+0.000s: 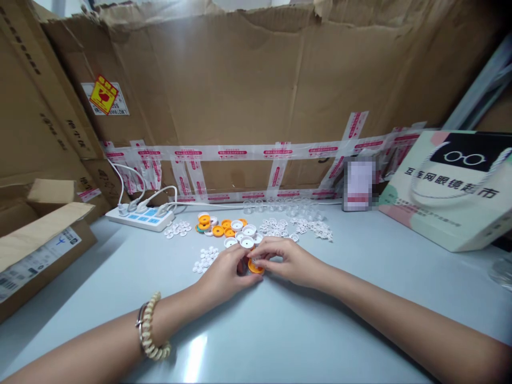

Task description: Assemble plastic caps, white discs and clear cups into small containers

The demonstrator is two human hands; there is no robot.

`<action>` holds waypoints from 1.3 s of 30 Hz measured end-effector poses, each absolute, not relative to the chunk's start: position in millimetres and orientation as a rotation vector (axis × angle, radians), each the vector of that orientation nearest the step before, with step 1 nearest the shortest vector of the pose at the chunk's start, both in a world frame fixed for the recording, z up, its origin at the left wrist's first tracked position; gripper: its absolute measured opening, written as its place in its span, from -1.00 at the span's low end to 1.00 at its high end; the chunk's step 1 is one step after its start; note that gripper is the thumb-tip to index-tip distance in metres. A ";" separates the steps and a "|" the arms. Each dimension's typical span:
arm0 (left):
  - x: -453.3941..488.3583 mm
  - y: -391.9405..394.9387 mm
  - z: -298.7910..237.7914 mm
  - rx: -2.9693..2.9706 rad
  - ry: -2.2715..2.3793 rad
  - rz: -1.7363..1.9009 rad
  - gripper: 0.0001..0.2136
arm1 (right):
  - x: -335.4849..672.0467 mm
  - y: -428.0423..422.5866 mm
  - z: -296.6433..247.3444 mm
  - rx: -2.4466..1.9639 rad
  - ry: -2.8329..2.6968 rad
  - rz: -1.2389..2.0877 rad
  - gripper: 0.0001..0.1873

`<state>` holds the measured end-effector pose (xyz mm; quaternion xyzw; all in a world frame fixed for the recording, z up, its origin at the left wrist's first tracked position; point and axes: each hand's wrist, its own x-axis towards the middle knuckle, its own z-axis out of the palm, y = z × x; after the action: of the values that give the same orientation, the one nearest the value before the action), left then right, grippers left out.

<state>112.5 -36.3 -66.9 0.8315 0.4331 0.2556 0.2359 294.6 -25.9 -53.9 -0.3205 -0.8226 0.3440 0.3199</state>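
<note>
Near the middle of the table, an orange round cap [256, 269] with a raised rim lies between my two hands. My left hand [228, 272] curls around its left side, thumb along the near edge and fingers behind. From the right, my right hand [290, 260] reaches over the cap with thumb and fingertips pinched together at its inside; whatever they hold is too small to make out. Just behind my fingers sit several white round caps [248, 230]. More orange caps [218, 231] lie to their left, a few of them stacked.
Small white discs [206, 259] lie left of my hands, with white lattice-like parts [274, 228] and clear round pieces [288, 205] behind. A power strip [140, 216], an open carton [44, 256], a phone [358, 184] and a printed box [448, 192] surround the work area.
</note>
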 end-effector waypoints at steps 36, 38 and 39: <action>111.8 -38.0 -67.0 2.250 1.169 0.656 -0.80 | 459.0 77.6 -79.5 -1.462 -1.830 0.457 -0.67; 112.2 -38.1 -66.2 2.251 1.173 0.651 -0.80 | 456.3 77.0 -80.6 -1.474 -1.816 0.445 -0.66; 112.3 -38.2 -65.8 2.253 1.174 0.652 -0.80 | 454.8 76.5 -80.7 -1.476 -1.809 0.442 -0.66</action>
<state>112.3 -38.2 -65.8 0.8303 0.4325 0.2403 0.2564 454.8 76.5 -80.7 -0.5762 -0.7062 0.1726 0.3734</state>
